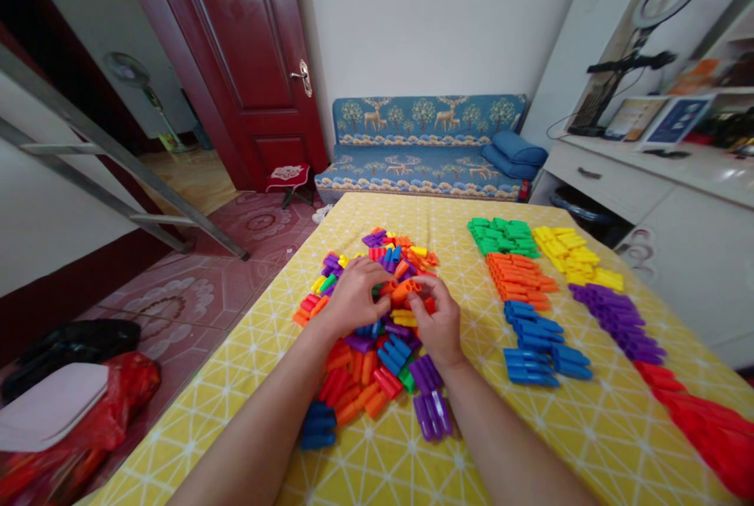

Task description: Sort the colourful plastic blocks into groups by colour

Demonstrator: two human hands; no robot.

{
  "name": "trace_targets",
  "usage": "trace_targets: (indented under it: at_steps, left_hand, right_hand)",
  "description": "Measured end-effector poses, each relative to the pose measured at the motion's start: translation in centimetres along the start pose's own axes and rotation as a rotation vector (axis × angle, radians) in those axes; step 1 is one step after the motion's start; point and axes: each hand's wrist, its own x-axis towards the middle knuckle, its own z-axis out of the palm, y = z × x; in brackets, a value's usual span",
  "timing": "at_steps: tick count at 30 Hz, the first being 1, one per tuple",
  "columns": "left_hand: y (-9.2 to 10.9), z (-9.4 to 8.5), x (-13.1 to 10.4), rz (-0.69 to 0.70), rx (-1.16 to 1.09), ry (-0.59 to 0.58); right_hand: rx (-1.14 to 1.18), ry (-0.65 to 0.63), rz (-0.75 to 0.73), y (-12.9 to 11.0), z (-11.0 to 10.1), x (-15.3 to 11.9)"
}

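Note:
Over a mixed heap of coloured plastic tube pieces point(356, 364), my left hand point(358, 295) and my right hand point(437, 319) come close together. Between them is an orange tube piece point(405, 291) with open round ends facing me. My right thumb and fingers pinch its right side. The left hand's fingers close on an orange piece at the left, partly hidden by the thumb; I cannot tell if it is the same piece. Blue pieces point(394, 353) and purple pieces point(433, 414) lie just below my hands.
To the right, pieces lie sorted by colour: green point(503, 237), orange point(518, 280), yellow point(574, 256), blue point(539, 341), purple point(618, 321) and red point(695, 419). A yellow patterned cloth point(471, 451) covers the table. Beyond stands a blue sofa point(412, 160); a ladder point(118, 152) leans at left.

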Motion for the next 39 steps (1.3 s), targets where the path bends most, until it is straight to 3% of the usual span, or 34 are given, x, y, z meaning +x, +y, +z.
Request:
trace_targets:
  at_steps: [4, 9, 13, 15, 19, 23, 27, 33, 37, 39]
  left_hand:
    - [0.0, -0.1, 0.1, -0.062, -0.170, 0.052]
    - [-0.2, -0.5, 0.1, -0.048, -0.176, 0.012]
    - [-1.5, -0.7, -0.2, -0.129, -0.102, 0.000]
    - [-2.0, -0.4, -0.3, -0.165, -0.079, 0.007]
    - [-2.3, 0.3, -0.4, -0.198, -0.083, 0.226]
    - [-2.3, 0.1, -1.0, -0.273, -0.131, 0.334]
    - [-1.9, -0.3, -2.3, -0.306, -0.164, 0.252]
    - [0.2, 0.4, -3.4, -0.183, 0.011, -0.006]
    - [0.6, 1.1, -3.3, -0.215, 0.113, 0.015]
    - [0.6, 1.3, -3.5, -0.217, 0.113, 0.045]
  right_hand:
    - [0.223, 0.045, 0.190, 0.5, 0.3, -0.1]
    - [0.221, 0.098, 0.183, 0.6, 0.0, 0.2]
    - [0.187, 0.195, 0.231, 0.8, -0.4, 0.6]
    - [0.202, 0.176, 0.246, 0.8, -0.3, 0.6]
    - [0.238, 0.054, 0.217, 0.8, 0.0, 0.4]
    - [0.204, 0.149, 0.178, 1.4, -0.2, 0.5]
    - [0.047, 0.263, 0.157, 1.9, -0.6, 0.7]
    - [0.061, 0.302, 0.213, 2.2, -0.6, 0.8]
    - [0.101, 0.326, 0.299, 2.7, -1.2, 0.3]
    - [0.090, 0.269, 0.348, 2.7, -2.0, -0.3]
